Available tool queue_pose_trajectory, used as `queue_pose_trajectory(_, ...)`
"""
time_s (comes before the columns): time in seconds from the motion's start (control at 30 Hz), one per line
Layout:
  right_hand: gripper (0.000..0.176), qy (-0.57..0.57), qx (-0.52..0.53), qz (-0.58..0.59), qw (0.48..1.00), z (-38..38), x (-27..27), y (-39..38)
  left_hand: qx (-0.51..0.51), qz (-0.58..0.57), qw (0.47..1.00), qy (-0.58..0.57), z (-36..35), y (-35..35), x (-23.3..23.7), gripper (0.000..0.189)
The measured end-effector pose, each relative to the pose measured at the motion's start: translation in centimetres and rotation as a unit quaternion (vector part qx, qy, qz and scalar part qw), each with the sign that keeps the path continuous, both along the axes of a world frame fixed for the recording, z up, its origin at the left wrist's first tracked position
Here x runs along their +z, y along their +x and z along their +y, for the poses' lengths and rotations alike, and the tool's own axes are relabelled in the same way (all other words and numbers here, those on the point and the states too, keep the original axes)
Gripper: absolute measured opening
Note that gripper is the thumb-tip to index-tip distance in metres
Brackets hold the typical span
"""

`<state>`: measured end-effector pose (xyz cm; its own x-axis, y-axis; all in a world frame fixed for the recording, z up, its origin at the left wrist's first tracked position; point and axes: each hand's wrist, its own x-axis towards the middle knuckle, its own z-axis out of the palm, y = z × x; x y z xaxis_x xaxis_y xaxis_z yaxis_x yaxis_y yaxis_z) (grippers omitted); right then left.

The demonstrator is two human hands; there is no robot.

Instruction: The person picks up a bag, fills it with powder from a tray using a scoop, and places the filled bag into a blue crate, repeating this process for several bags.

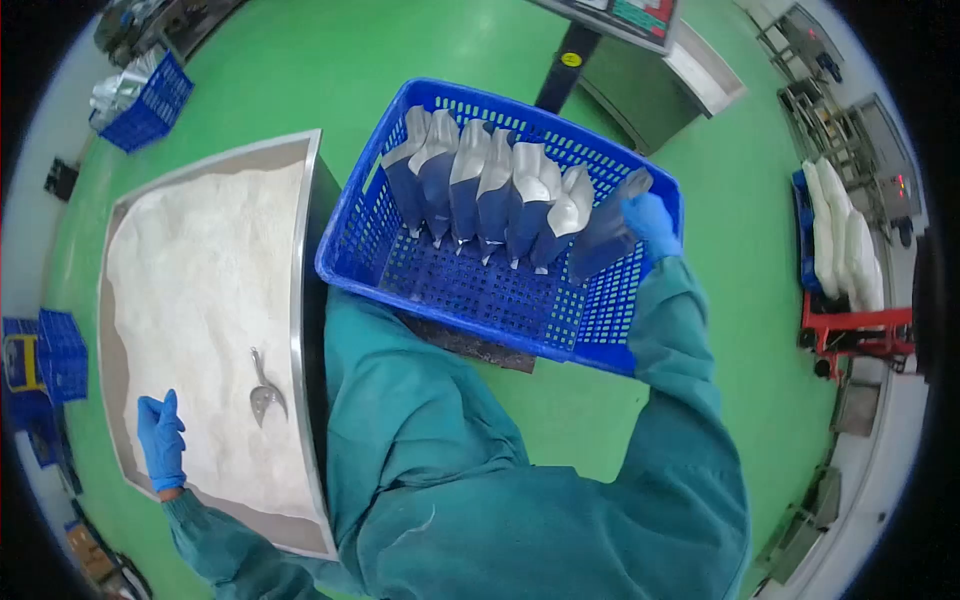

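My right hand [652, 226], in a blue glove, grips the upper part of a silver and dark-blue foil pouch [603, 238] at the right end of a blue plastic basket [345, 272]. Several similar foil pouches [493, 192] stand upright in a row along the basket's far side, their silver tops uppermost. My left hand [161, 438], gloved too, is over the left edge of a metal bin [312, 215] of white powder [205, 290]. Its fingers are curled in and I see nothing in them. A metal scoop [264, 394] lies on the powder, apart from that hand.
Beyond the basket a scale display [640, 22] stands on a black post. Blue crates [150, 105] with bags are at far left. Red equipment [856, 328] and white sacks [845, 235] are at right. Green floor [330, 60] surrounds the bin.
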<state>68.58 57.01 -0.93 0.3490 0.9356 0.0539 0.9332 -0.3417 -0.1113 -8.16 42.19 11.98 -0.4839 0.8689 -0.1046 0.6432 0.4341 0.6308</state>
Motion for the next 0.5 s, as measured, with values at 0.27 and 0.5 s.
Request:
queue_pose_trajectory(0.27, 0.042, -0.007, -0.001, 0.053, 0.999, 2.5, -8.5, -1.0, -0.008, -0.007, 0.997, -0.071, 2.8, 2.9, -2.8, 0.032)
queue_pose_trajectory(0.5, 0.054, 0.280, -0.275, 0.421, 0.818, -1.7, -8.0, 1.3, -0.162, 0.053, 0.985, 0.037, 9.8, 12.6, -4.7, 0.025)
